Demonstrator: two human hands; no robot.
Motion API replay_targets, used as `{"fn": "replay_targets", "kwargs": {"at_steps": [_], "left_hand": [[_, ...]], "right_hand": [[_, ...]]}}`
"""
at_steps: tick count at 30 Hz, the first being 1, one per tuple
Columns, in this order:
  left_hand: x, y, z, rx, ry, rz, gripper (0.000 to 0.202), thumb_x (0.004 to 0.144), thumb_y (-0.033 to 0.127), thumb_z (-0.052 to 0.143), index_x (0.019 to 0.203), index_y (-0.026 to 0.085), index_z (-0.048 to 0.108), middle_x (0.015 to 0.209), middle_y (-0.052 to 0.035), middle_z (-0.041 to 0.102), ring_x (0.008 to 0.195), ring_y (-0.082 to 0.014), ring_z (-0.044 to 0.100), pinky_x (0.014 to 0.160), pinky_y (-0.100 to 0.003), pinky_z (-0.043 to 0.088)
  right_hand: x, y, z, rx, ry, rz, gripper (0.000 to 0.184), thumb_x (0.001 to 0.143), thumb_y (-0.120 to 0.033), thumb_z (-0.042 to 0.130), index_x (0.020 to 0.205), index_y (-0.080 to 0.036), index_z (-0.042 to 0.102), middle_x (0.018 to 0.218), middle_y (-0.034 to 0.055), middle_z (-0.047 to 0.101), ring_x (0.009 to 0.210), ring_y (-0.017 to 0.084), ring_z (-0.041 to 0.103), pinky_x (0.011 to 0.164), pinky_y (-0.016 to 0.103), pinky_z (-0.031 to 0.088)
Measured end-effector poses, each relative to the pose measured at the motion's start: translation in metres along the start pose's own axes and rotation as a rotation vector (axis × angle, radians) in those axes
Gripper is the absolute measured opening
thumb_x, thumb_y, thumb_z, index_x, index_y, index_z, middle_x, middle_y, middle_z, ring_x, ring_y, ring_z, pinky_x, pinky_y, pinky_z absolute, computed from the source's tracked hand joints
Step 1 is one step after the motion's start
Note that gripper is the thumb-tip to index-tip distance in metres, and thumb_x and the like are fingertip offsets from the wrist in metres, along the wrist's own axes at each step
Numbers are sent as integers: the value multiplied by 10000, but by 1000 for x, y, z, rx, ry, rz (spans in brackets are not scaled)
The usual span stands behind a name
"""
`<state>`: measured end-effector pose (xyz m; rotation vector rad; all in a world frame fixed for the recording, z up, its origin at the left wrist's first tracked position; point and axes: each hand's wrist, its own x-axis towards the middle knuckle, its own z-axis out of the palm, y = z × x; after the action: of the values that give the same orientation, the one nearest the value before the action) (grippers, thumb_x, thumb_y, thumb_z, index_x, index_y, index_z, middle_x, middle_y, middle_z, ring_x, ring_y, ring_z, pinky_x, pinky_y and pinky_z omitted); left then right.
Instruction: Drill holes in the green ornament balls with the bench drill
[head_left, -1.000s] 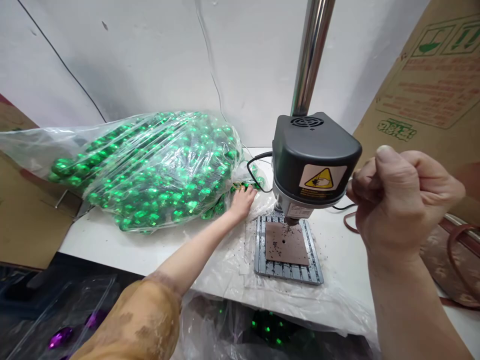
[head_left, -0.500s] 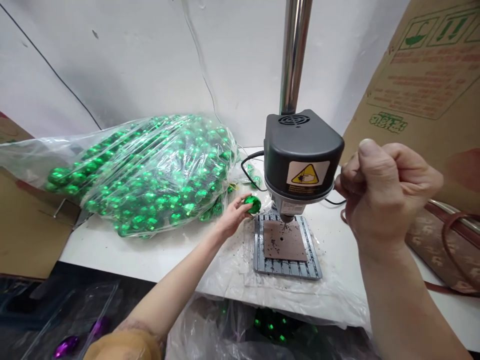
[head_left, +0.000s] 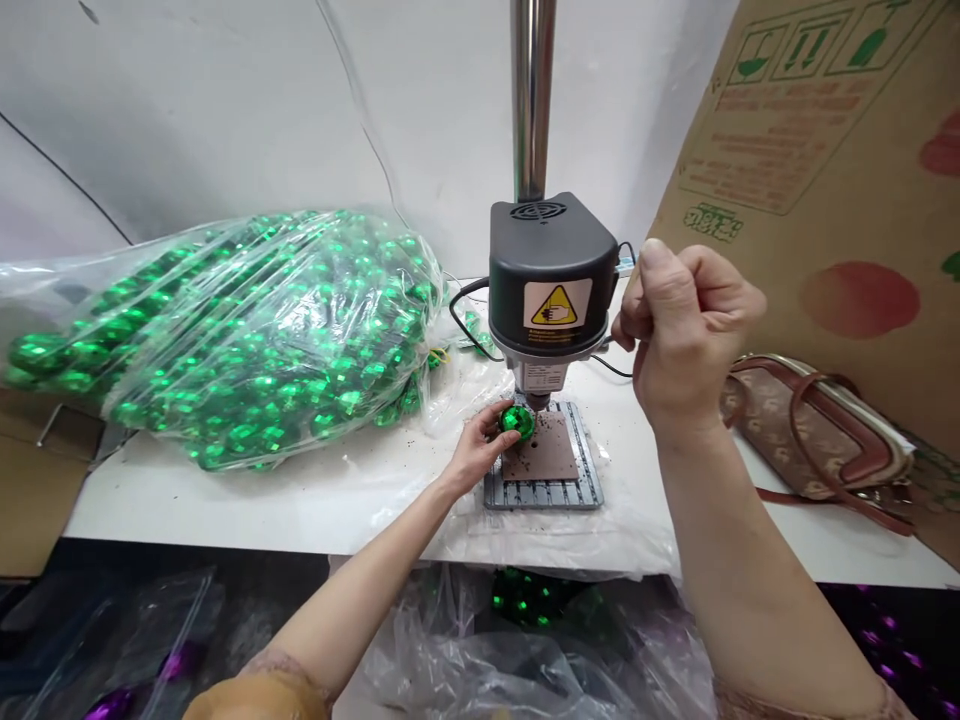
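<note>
My left hand [head_left: 480, 448] grips a shiny green faceted ball [head_left: 517, 422] between thumb and fingers. The ball is over the left part of a brown square plate [head_left: 551, 455], close to the chuck [head_left: 538, 401] of a small black drill press [head_left: 553, 270]. The plate lies on the slotted grey metal base [head_left: 581, 495], dotted with dark shavings. At the right side of the drill head, my right hand [head_left: 686, 335] is closed in a fist around the press's handle [head_left: 606, 343]; most of that handle is hidden by the fingers.
A large clear plastic bag [head_left: 285, 340] of green balls lies on the white table [head_left: 300, 515] at left. At right are a brown handbag [head_left: 817, 430] and a tall cardboard box [head_left: 787, 230]. Below the table edge, clear plastic [head_left: 480, 650] surrounds more green balls [head_left: 536, 597].
My left hand has brought the green ball rightward from beside the press to over the plate, near the chuck. My right hand stays closed by the drill head. The camera view has shifted right.
</note>
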<state>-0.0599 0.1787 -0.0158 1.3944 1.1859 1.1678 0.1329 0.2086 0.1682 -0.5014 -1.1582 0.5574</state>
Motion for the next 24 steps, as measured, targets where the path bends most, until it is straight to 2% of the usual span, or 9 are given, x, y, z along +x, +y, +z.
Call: {"fn": "replay_targets", "kwargs": {"at_steps": [5, 9, 15, 19, 24], "left_hand": [[-1, -7, 4, 140, 49, 73, 571, 744, 424, 791, 1260, 227, 646, 1214, -97, 669, 1192, -302, 573, 1069, -467, 424], [-5, -6, 13, 262, 101, 117, 563, 683, 416, 841, 1193, 237, 681, 1193, -91, 634, 1204, -316, 541, 1075, -476, 416], [-8, -6, 27, 267, 28, 171, 554, 729, 372, 813, 1226, 226, 617, 1258, -89, 591, 1202, -281, 554, 1068, -441, 430], [-8, -10, 29, 254, 14, 171, 549, 750, 362, 797, 1236, 219, 586, 1271, -99, 587, 1206, -281, 562, 1066, -449, 435], [-9, -10, 28, 269, 21, 181, 539, 750, 370, 796, 1223, 221, 583, 1266, -97, 590, 1214, -283, 561, 1063, -443, 438]], "right_hand": [[0, 2, 0, -40, -8, -26, 432, 872, -352, 624, 560, -211, 360, 475, -66, 372, 392, 34, 315, 362, 238, 245], [0, 2, 0, -39, -3, -10, 437, 868, -368, 628, 561, -211, 358, 480, -66, 377, 396, 38, 318, 373, 245, 246], [1, 2, -1, -33, -2, -27, 430, 868, -361, 627, 563, -208, 365, 478, -68, 381, 394, 38, 317, 395, 249, 244], [-1, 1, -2, -16, -9, -1, 431, 850, -374, 649, 554, -211, 381, 466, -65, 389, 396, 49, 313, 395, 260, 236], [-13, 0, -4, 4, 15, -66, 452, 856, -318, 629, 531, -207, 337, 446, -71, 327, 399, 55, 299, 405, 261, 240]]}}
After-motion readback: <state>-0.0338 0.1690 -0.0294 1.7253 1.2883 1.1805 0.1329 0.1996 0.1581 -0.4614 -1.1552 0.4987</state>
